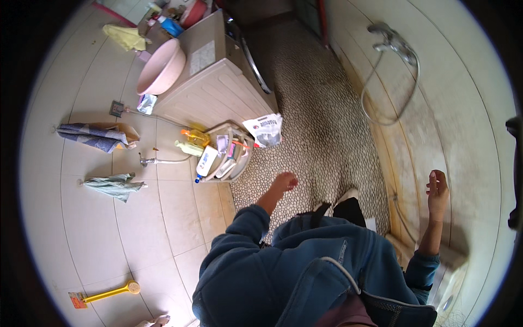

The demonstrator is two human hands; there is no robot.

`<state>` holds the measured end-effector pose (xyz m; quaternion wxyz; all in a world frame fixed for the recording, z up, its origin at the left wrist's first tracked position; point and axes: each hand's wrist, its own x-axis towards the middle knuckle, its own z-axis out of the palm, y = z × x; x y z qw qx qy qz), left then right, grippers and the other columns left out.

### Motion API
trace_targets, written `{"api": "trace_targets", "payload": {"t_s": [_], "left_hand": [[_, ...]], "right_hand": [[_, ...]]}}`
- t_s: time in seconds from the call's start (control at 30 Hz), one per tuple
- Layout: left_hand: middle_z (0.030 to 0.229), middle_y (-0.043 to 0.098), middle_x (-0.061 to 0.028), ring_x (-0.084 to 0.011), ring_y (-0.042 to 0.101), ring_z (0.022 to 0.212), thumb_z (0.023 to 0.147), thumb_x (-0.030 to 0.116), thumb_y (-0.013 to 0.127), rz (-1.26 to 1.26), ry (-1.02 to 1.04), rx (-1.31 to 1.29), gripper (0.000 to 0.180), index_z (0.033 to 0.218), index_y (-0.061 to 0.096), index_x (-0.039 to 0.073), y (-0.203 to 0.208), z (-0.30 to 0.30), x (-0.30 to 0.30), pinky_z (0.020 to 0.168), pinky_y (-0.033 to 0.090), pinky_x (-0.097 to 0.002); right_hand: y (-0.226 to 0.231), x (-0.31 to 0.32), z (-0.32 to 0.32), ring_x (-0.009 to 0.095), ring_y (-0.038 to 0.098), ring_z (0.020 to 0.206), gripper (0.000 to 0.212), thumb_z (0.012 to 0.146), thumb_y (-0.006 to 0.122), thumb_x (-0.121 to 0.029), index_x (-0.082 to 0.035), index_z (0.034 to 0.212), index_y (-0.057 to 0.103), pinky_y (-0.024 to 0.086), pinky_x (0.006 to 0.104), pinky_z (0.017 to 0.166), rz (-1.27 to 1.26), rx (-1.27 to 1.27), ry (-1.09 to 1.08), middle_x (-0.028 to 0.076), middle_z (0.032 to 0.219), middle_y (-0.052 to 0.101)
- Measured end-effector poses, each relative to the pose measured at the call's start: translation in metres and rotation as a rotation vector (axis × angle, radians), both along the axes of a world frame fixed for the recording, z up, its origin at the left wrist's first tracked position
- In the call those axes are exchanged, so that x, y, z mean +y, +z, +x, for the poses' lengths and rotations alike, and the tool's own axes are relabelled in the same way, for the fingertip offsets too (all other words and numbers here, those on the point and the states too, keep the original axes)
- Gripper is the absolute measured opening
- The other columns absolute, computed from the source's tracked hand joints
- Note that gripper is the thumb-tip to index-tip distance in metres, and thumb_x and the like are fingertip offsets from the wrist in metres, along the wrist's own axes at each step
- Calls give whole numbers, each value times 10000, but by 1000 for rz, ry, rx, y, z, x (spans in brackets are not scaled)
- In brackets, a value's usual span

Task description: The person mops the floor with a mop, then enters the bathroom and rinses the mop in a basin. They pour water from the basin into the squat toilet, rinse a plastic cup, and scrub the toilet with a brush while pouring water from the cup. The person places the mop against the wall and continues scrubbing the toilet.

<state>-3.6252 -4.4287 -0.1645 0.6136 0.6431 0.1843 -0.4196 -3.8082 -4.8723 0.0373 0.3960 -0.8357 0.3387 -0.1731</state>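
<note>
My left hand [284, 182] hangs over the pebble-patterned floor, fingers loosely bent and apart, with nothing seen in it. It is nearest to a corner shelf [239, 173] crowded with a white bottle with a blue cap [206, 162], a yellow-orange bottle [197, 138], a pale green bottle [189, 148] and several tubes. A white refill pouch [265, 131] stands at the shelf's far right end. Beside the right-hand tiled wall, my right hand [437, 188] is raised with its fingers partly bent. I see no object in it.
Ahead on the left stands a washing machine [218, 87] bearing a pink basin [162, 66]. A shower mixer [392, 42] with a looping hose [414, 90] is on the right wall. Cloths [98, 136], a tap [145, 161] and a yellow long-handled brush [109, 294] line the left wall.
</note>
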Motion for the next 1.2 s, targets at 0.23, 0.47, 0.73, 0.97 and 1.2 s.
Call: {"api": "trace_targets", "payload": {"t_s": [0.23,0.47,0.73,0.97,1.2], "left_hand": [[879,628,-74,-170,606,786,866,267,550,-45,171,-24,247,1017,538,72,17,50,-9,681,480,-306],[866,620,-71,-169,603,773,865,228,539,-42,351,-24,244,1041,533,59,44,131,-44,663,481,-287],[937,620,-101,-206,601,890,907,234,503,-12,333,25,232,1041,532,46,57,180,-81,773,477,-339],[910,620,-53,-163,594,851,889,290,511,7,117,32,259,1032,554,78,37,302,-99,745,466,-319],[960,611,-31,-115,554,904,905,370,476,-264,-751,-191,334,1056,565,85,79,441,-266,798,431,-301]], "right_hand": [[-8,-92,190,295,599,937,278,856,564,-219,13,1008,589,470,332,787,-226,-196,191,182,989,616],[35,-183,434,345,583,931,307,862,449,-243,-13,989,608,461,412,783,-626,215,264,205,968,606],[-20,-212,583,281,602,983,256,785,550,-189,-95,1003,645,491,402,809,-764,750,335,132,1044,626],[-11,-203,603,280,614,913,407,690,629,-202,-82,1075,570,494,397,791,-906,657,326,102,976,632],[30,-161,499,373,595,774,367,752,621,-275,-53,982,438,465,447,674,-479,-2,11,177,827,627]]}}
